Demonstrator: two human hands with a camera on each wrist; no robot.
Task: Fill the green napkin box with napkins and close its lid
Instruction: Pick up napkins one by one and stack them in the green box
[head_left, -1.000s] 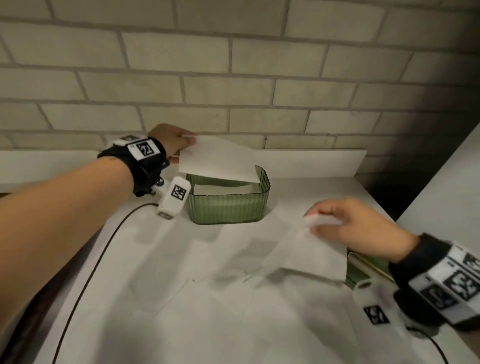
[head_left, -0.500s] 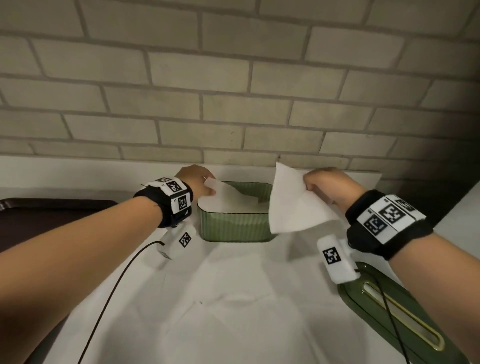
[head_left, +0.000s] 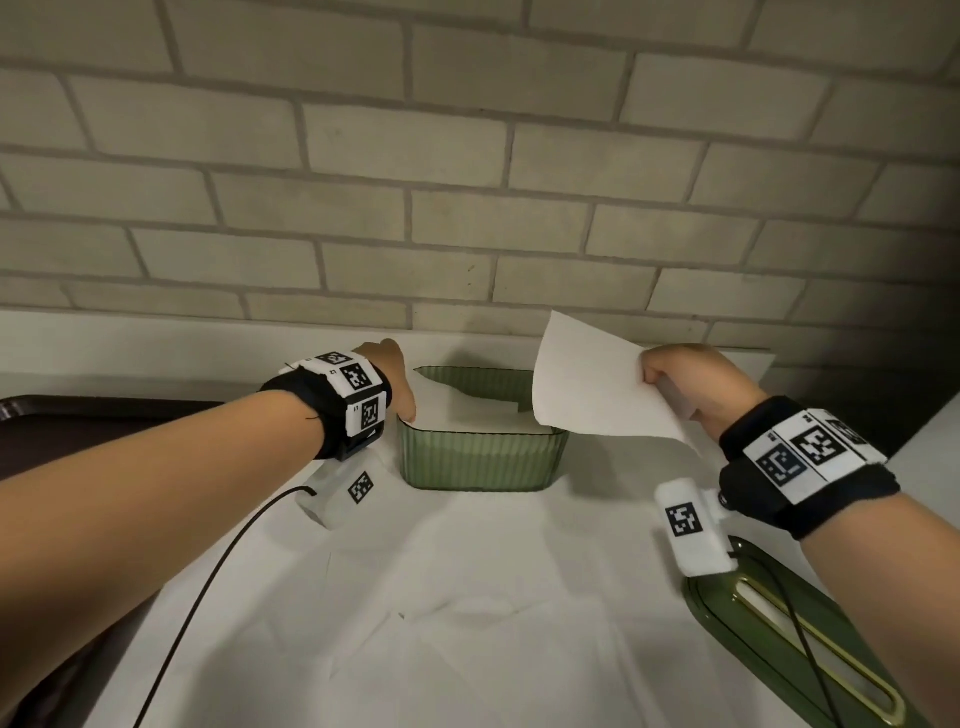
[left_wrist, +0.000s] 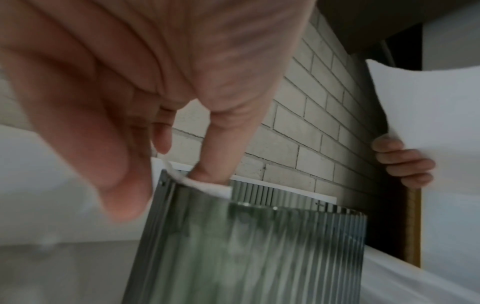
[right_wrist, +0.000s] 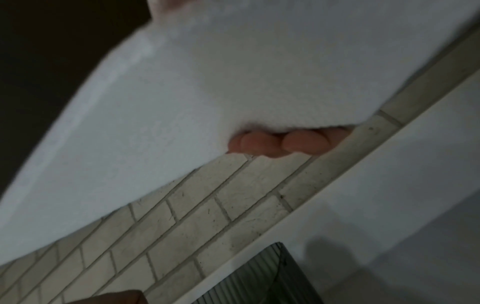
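Note:
The green ribbed napkin box (head_left: 483, 460) stands open near the wall, with white napkins (head_left: 488, 423) lying inside. My left hand (head_left: 408, 410) is at its left end. In the left wrist view a straight finger (left_wrist: 210, 164) presses a napkin edge down inside the box (left_wrist: 259, 246), while the thumb hangs outside the wall. My right hand (head_left: 675, 387) pinches a white napkin (head_left: 592, 384) that hangs in the air over the box's right end; its fingertips (right_wrist: 285, 144) show under the napkin (right_wrist: 233, 82). The green lid (head_left: 810, 639), with a gold-rimmed slot, lies on the table at the lower right.
A white sheet (head_left: 467, 597) covers the table. A dark brown tray (head_left: 78, 431) sits at the left, and a black cable (head_left: 208, 597) runs across the sheet. The brick wall (head_left: 467, 208) rises just behind the box. A white surface (head_left: 924, 447) stands at the right.
My right hand lifted a napkin off the table and carried it up beside the box. My left hand lowered its napkin into the box and now presses it down.

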